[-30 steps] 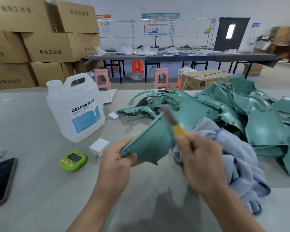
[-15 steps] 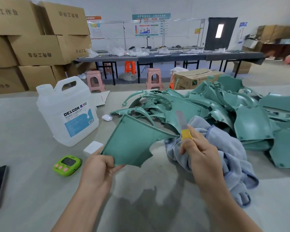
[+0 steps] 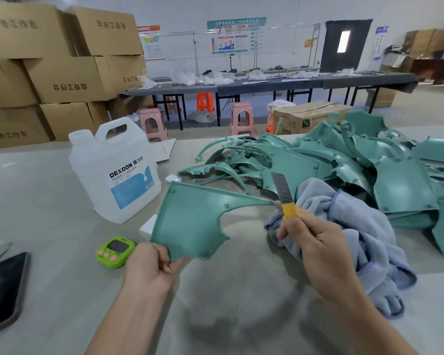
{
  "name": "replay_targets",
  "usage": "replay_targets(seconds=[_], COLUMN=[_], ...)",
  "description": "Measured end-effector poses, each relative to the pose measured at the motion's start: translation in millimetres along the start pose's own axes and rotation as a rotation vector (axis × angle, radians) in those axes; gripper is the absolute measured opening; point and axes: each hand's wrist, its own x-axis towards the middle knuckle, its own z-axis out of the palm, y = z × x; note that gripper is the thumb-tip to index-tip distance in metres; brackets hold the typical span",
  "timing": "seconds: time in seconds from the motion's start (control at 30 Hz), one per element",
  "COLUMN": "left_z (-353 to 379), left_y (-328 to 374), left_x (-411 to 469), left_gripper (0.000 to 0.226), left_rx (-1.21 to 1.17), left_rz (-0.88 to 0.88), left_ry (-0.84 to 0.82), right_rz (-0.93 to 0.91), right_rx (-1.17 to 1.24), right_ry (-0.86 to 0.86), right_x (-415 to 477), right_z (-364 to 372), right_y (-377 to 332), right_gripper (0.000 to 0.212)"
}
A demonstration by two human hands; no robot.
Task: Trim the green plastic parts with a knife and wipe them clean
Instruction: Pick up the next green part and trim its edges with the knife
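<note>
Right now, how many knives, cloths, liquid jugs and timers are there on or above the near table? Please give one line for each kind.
Knife: 1, held in the right hand
Cloth: 1
Jug: 1
Timer: 1
Total: 4

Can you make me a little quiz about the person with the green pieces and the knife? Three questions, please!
1. Pick one: the right hand holds A) the knife, B) a brush, C) a spoon.
2. True or false: the left hand pinches the flat green part at its bottom edge.
3. Fill the gap: the big word on the white jug is ____.

Key: 1 A. 2 True. 3 DEXCON.
</note>
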Motion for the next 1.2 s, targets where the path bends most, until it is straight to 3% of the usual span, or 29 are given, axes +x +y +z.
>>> replay_targets(seconds=[0.07, 0.1, 0.2, 0.27, 0.33, 0.4, 0.47, 0.57, 0.63, 0.77, 0.9, 0.97, 1.1, 1.2], left_z=[-0.1, -0.5, -0.9, -0.9, -1.4, -1.3, 0.7, -0.7, -3.3, 0.0, 3.8, 3.6, 4.3, 3.9], left_y=[-0.8, -0.7, 0.7, 2.2, 3.4, 2.5, 3.1, 10.3, 15.0, 10.1, -10.2, -16.6, -9.1, -7.6], left_x=[0.7, 1.1, -0.2, -1.0, -0.9, -0.3, -2.1, -2.5, -1.8, -6.4, -10.6, -13.1, -17.5, -26.0], left_gripper=[0.05, 0.05, 0.051, 0.052, 0.051, 0.046, 0.046, 0.04, 0.04, 0.05, 0.053, 0.042, 0.025, 0.027], left_rx=[-0.004, -0.011, -0.051, -0.055, -0.047, -0.046, -0.052, -0.111, -0.179, -0.215, 0.176, 0.437, 0.618, 0.572], left_rz=[0.005, 0.011, 0.029, 0.045, 0.076, 0.144, 0.262, 0.394, 0.355, 0.184, -0.048, -0.03, 0.138, -0.002], left_ry=[0.014, 0.019, 0.022, 0.022, 0.042, 0.087, 0.148, 0.173, 0.119, 0.003, -0.137, -0.225, -0.487, -0.639], right_rz=[0.06, 0.12, 0.334, 0.382, 0.34, 0.13, 0.088, 0.263, 0.314, 0.441, 0.458, 0.464, 0.413, 0.489], right_rx=[0.074, 0.082, -0.205, -0.478, -0.608, -0.733, -0.629, -0.262, -0.065, 0.403, 0.669, 0.76, 0.714, 0.688], right_ry=[0.01, -0.067, -0.563, -0.754, -0.59, -0.286, -0.137, -0.106, -0.101, -0.246, -0.189, -0.093, -0.062, -0.083], right_x=[-3.3, -3.8, -2.9, -3.7, -7.0, -10.3, -9.9, -6.9, -5.3, -5.6, -6.7, -3.2, 3.8, 4.6], right_z=[-1.2, -2.9, -10.7, -11.5, -7.8, -4.0, 1.6, 11.3, 15.9, 20.9, 28.7, 26.3, 12.1, 12.6], right_y=[-2.0, -4.1, -8.8, -5.4, 0.0, 3.3, 3.4, 6.0, 7.3, 2.8, -5.1, -9.5, -12.7, -13.3], right_gripper=[0.042, 0.04, 0.036, 0.043, 0.051, 0.043, 0.038, 0.024, 0.012, 0.037, 0.039, 0.03, 0.023, 0.022])
